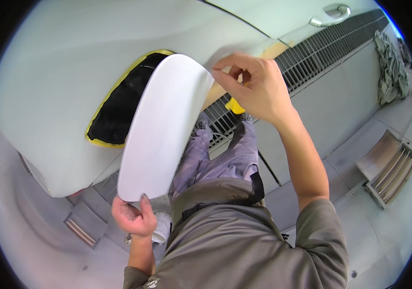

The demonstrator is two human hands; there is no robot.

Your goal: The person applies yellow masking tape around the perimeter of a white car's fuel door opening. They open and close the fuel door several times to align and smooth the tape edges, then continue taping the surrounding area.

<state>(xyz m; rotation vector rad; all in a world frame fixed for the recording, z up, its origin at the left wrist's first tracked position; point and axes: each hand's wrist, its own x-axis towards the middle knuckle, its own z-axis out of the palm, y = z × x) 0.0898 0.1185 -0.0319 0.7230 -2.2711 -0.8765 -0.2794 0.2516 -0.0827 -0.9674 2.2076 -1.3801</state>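
A smooth white curved panel [160,130], long with rounded ends, is held tilted in front of me; I cannot tell whether it is stiff or flexible. My left hand [134,216] is closed on its lower end, the thumb on the near face. At the upper right edge, my right hand [259,86] pinches the panel between thumb and fingertips. Behind it stands a pale car body [66,91] with a black masked patch [124,101] bordered by yellow tape [107,143]. The panel covers the patch's right side. Something yellow [235,106] shows below my right hand.
A floor grating [331,45] runs beside the car, under its chrome door handle [331,16]. Crumpled grey-green cloth [392,67] lies at the far right. A slatted metal piece [394,171] is on the floor. A white roll-like object [161,227] sits by my left wrist.
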